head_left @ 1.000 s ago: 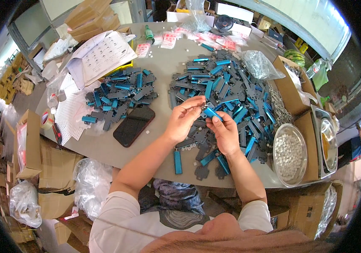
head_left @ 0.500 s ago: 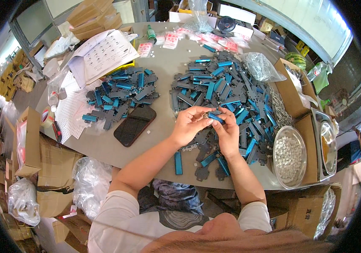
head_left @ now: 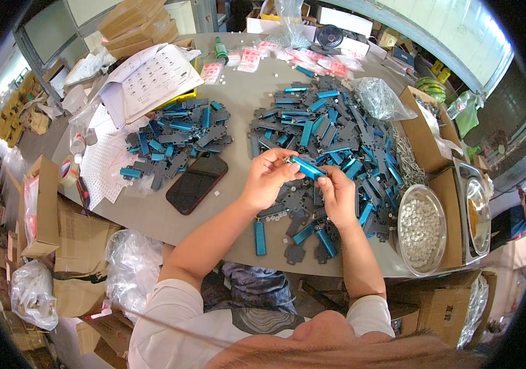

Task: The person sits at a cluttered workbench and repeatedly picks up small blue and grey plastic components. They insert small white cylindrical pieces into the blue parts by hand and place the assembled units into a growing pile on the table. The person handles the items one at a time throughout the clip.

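Between my two hands is a blue-and-black hinge-like part (head_left: 307, 167), held over the near edge of a big heap. My left hand (head_left: 268, 179) pinches its left end, where a small metal tip shows. The fingers of my right hand (head_left: 338, 194) close on its other end. Around and beyond them spreads the large heap of similar blue and dark grey parts (head_left: 308, 131). A single blue part (head_left: 260, 238) lies apart on the table near my left forearm. Small white round pieces (head_left: 273, 216) lie scattered under my hands.
A second pile of blue and grey parts (head_left: 180, 135) lies left, beside a black phone (head_left: 196, 183) and printed sheets (head_left: 152, 80). At right stand a metal bowl of white pieces (head_left: 421, 230), loose screws (head_left: 403, 154) and cardboard boxes (head_left: 447, 209). Plastic bags (head_left: 383, 98) lie farther back.
The blue part has turned, so more of its long blue face shows. My hands have shifted slightly, with the right hand lower and nearer me.
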`<state>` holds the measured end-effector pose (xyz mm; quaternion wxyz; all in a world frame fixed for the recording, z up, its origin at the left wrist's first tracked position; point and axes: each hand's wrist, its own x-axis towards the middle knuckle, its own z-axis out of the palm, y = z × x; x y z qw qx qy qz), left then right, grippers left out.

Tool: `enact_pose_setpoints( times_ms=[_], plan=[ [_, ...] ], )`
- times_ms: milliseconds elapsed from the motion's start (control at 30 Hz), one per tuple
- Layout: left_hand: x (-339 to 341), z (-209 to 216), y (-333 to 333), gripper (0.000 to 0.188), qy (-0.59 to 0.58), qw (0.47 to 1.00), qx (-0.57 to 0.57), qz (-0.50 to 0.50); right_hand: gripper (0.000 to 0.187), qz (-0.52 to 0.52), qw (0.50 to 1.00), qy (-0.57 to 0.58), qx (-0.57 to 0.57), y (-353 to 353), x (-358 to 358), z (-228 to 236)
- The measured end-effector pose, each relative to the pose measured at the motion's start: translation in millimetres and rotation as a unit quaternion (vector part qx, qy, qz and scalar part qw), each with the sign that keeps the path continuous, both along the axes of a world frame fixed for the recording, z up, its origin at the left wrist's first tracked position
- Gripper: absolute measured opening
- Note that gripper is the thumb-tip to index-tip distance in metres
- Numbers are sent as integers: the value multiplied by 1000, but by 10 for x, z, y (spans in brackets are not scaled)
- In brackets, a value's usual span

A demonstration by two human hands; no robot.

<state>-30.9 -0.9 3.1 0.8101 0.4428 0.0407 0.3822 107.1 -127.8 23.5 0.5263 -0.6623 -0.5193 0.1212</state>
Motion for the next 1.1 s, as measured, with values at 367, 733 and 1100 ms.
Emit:
enact_pose_setpoints(
  times_ms=[367,733,1100],
  plan=[
    [14,30,-28,20,22,998,-59,-12,23,-86,990,-101,45,3,-98,-3],
    [-472,-59,1043,27,300,709,295,566,25,161,926,-329,-95,-43,-177,27],
    [-151,6,404,26,346,718,595,100,15,41,968,-248,3,80,-104,-41]
  ],
)
